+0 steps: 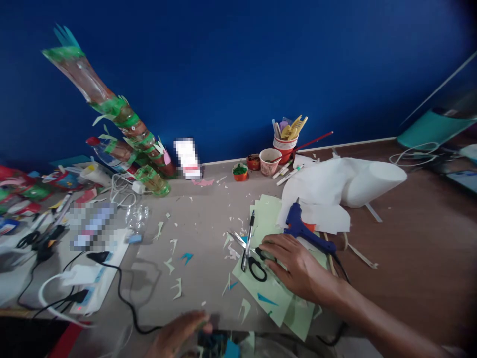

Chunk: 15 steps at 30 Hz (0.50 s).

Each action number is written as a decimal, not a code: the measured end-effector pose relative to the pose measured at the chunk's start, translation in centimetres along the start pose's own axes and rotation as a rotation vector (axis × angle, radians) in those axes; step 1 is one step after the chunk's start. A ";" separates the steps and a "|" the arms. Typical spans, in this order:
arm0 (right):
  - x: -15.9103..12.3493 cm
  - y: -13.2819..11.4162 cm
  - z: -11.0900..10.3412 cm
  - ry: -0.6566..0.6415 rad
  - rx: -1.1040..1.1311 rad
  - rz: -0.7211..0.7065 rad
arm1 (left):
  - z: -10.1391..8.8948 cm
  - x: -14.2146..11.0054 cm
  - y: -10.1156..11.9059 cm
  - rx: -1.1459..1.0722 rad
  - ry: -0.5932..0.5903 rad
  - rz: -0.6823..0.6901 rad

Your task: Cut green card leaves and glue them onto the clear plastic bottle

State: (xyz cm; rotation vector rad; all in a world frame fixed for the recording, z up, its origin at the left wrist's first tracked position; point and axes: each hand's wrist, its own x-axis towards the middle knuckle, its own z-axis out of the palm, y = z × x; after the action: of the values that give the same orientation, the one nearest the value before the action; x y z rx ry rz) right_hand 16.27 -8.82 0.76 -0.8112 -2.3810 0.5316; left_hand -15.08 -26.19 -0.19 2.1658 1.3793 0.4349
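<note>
My right hand (pixel 294 266) lies flat with fingers stretched out on light green paper sheets (pixel 266 219), its fingertips touching the black handles of a pair of scissors (pixel 251 258). A black pen (pixel 247 242) lies just left of the scissors. A blue glue gun (pixel 303 229) rests right behind that hand. My left hand (pixel 179 335) is at the bottom edge of the table, blurred, fingers curled near something green and blue that I cannot make out.
A tall decorated bottle stack (pixel 115 112) leans at the back left. Cups with craft sticks (pixel 285 141) and small pots stand by the blue wall. White paper cone (pixel 357 186) at right. Cables, power strip (pixel 87 286) and paper scraps cover the left side.
</note>
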 end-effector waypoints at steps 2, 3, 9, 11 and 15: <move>0.1 0.0 -0.1 0.005 -0.003 -0.001 | -1.3 3.1 0.4 0.098 0.017 -0.010; 0.1 -0.1 -0.2 0.011 -0.005 0.000 | -1.7 5.1 0.5 0.140 -0.003 0.003; -1.1 0.3 -1.2 0.029 -0.066 0.062 | -0.8 12.2 0.0 0.248 -0.101 0.188; -1.8 1.0 -1.7 0.033 -0.095 0.084 | -0.9 11.6 0.0 0.219 -0.110 0.158; -2.2 2.4 -3.2 0.021 -0.165 0.132 | -2.8 10.7 0.3 0.087 -0.032 0.085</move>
State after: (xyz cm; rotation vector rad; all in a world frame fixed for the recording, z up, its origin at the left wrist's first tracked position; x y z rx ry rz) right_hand 20.78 -7.89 1.09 -1.0474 -2.3865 0.3798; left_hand -11.79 -15.92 2.12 2.2979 1.3153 0.3765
